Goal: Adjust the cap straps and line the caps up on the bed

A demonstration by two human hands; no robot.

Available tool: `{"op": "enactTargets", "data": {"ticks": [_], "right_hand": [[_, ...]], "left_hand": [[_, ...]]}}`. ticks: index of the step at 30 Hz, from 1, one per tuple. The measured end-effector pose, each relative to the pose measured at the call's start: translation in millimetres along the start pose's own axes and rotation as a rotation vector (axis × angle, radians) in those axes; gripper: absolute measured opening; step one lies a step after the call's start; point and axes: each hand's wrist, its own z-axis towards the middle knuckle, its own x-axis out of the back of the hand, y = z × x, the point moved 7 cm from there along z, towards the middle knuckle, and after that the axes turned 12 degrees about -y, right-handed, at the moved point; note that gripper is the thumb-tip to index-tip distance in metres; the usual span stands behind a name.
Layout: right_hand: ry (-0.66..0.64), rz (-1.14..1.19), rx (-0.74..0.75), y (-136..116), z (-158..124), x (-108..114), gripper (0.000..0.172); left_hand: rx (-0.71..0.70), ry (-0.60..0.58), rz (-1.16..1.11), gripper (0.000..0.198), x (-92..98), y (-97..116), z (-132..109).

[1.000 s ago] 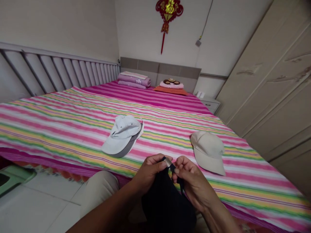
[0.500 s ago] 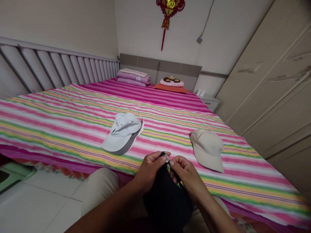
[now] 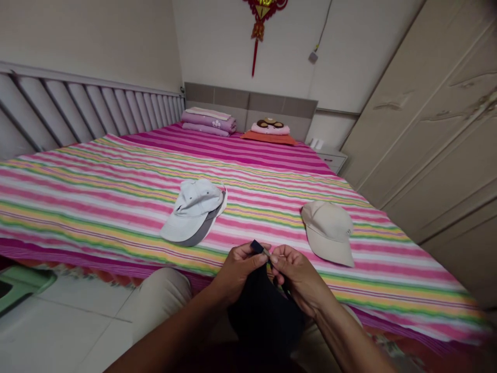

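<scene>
A dark cap [image 3: 264, 316] hangs between my hands above my lap, its crown in shadow. My left hand [image 3: 243, 269] is closed in a pinch on the cap's strap, whose loose end [image 3: 257, 246] sticks up past the thumb. Close beside it, my right hand [image 3: 297, 274] pinches the strap at a small metal buckle [image 3: 266, 253], partly covered by fingertips. Beyond my hands, on the bed, lie a white cap [image 3: 198, 204] resting on a grey one [image 3: 202, 231] to the left, and a beige cap [image 3: 330, 233] to the right.
The bed [image 3: 116, 181] has a striped cover. Folded purple bedding [image 3: 207, 123] and a pink folded item on an orange one [image 3: 267, 137] sit near the headboard [image 3: 281, 109]. A railing runs along the left, a wardrobe [image 3: 419, 140] along the right. A green stool [image 3: 29, 287] stands at lower left.
The strap's end now stands out farther above my left fingers, and the buckle has turned and is more covered. My right fingers have moved slightly in. The view has shifted a little.
</scene>
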Motion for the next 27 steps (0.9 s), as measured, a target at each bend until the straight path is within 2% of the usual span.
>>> {"op": "enactTargets", "data": {"ticks": [2, 5, 9, 15, 19, 21, 25, 27], "right_hand": [[-0.021, 0.033, -0.005, 0, 1, -2, 0.033], [-0.048, 0.045, -0.026, 1, 2, -5, 0.032], [-0.131, 0.082, -0.044, 3, 4, -11, 0.033], [-0.122, 0.159, -0.022, 5, 3, -10, 0.028], [-0.159, 0.152, -0.052, 4, 5, -8, 0.026], [-0.174, 0.115, -0.090, 2, 6, -6, 0.027], [-0.198, -0.023, -0.184, -2, 7, -4, 0.026], [-0.216, -0.071, -0.183, -6, 7, -5, 0.025]], "left_hand": [[-0.030, 0.002, 0.012, 0.020, 0.4, 3, 0], [-0.070, 0.006, 0.020, 0.027, 0.8, 6, -1], [-0.040, -0.040, 0.030, 0.035, -0.7, 2, -1], [-0.047, -0.040, 0.142, 0.029, 3.5, 1, 0], [-0.059, -0.052, 0.083, 0.029, 5.0, 7, 2], [-0.016, -0.071, 0.104, 0.024, 5.7, 12, 3], [0.216, -0.178, 0.357, 0.027, 7.6, 13, 7], [0.294, -0.229, 0.410, 0.027, 9.3, 11, 8]]}}
